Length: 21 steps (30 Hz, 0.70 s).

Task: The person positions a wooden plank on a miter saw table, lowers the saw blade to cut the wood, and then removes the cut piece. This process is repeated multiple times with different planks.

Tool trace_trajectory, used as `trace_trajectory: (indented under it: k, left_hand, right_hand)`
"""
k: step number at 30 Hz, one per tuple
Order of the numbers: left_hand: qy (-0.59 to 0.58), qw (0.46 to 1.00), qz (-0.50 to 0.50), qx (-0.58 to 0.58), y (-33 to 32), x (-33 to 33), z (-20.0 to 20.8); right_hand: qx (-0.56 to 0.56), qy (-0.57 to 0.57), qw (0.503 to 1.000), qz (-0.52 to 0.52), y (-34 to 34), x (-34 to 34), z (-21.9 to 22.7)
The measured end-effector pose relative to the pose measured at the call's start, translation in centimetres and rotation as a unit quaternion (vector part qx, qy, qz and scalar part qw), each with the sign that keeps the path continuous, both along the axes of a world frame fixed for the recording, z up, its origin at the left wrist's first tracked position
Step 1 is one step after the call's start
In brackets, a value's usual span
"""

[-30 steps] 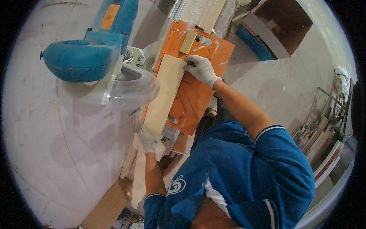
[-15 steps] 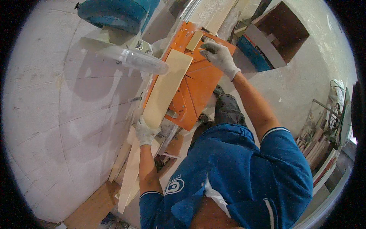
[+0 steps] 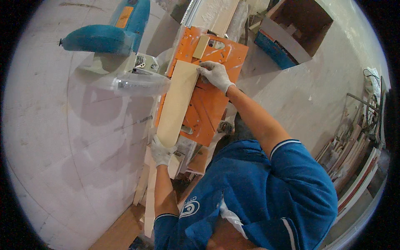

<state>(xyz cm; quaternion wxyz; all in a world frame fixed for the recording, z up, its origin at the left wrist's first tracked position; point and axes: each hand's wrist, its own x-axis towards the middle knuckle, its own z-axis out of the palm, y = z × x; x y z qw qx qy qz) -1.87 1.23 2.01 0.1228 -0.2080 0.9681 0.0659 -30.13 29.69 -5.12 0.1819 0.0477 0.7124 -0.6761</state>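
A pale flat wooden board (image 3: 177, 104) lies lengthwise along the left side of an orange slotted work plate (image 3: 208, 104). My left hand (image 3: 161, 151), in a white work glove, is closed round the board's near end. At the far right corner of the board, my gloved right hand (image 3: 216, 75) pinches the edge between thumb and fingers. A small wooden block (image 3: 201, 46) sits on the plate just beyond the board's far end. Left of the board stands a teal power tool (image 3: 100, 38) with a clear plastic cylinder (image 3: 141, 84) that reaches close to the board's edge.
A pale wall (image 3: 46, 112) runs along the left. An open cardboard box (image 3: 291, 39) stands on the floor at the far right. Several lengths of timber (image 3: 346, 152) and rods lean together at the right. More wooden strips (image 3: 150, 200) lie below my left hand.
My right hand has come down and left from above the plate onto the board's far corner. The view has shifted a little. My left hand still holds the near end.
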Motion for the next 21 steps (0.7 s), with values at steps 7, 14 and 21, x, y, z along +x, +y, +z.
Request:
trace_trajectory:
  k: [7, 14, 21]
  left_hand:
    - [0.013, 1.000, -0.001, 0.007, -0.1, 0.1, -0.7]
    - [0.002, 1.000, -0.002, -0.016, -0.4, 0.4, -1.1]
    - [0.021, 0.999, -0.027, -0.014, -0.5, 0.4, -1.2]
  right_hand:
    - [0.003, 0.005, 1.000, -0.006, -0.1, -0.2, -0.1]
    - [0.019, -0.019, 1.000, -0.002, -0.2, -0.4, 0.1]
    - [0.021, 0.029, 0.999, 0.007, 0.0, -0.5, -1.0]
